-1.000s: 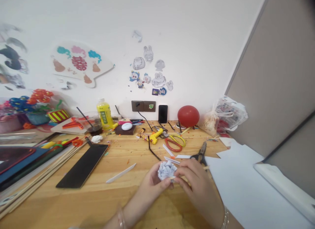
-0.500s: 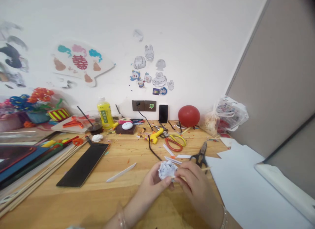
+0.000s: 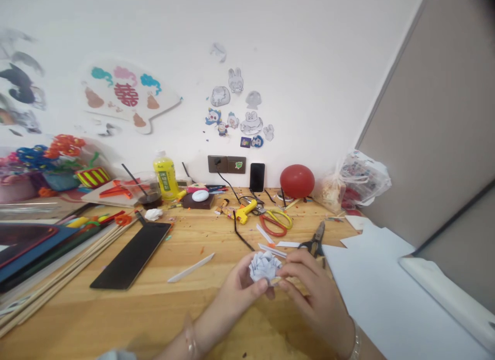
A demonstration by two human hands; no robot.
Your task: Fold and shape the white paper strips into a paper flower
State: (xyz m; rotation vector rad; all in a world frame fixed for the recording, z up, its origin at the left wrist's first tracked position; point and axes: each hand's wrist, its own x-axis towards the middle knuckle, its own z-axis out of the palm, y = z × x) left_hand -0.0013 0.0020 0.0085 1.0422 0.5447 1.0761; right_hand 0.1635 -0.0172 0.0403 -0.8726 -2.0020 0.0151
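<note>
A pale paper flower [image 3: 264, 267] with many curled petals is in my left hand [image 3: 244, 287], whose thumb and fingers wrap round its left side and underside. My right hand [image 3: 309, 293] is at the flower's right edge, thumb and fingertips closed on a thin wooden stick, mostly hidden by the fingers. Its light tip shows by the lower petals. Beyond the hands lie white paper strips [image 3: 273, 250] and black-handled scissors [image 3: 315, 241].
A yellow glue gun [image 3: 246, 211], red-and-yellow-handled scissors [image 3: 274, 225] and a red balloon [image 3: 297, 181] are towards the wall. White sheets [image 3: 381, 277] cover the right side. At left are a black board [image 3: 131, 257], wooden sticks [image 3: 73, 272] and a yellow bottle [image 3: 166, 177].
My right hand's fingers have shifted slightly at the flower's edge, and the stick, seen sticking out behind them before, is now less visible. My left hand still holds the flower.
</note>
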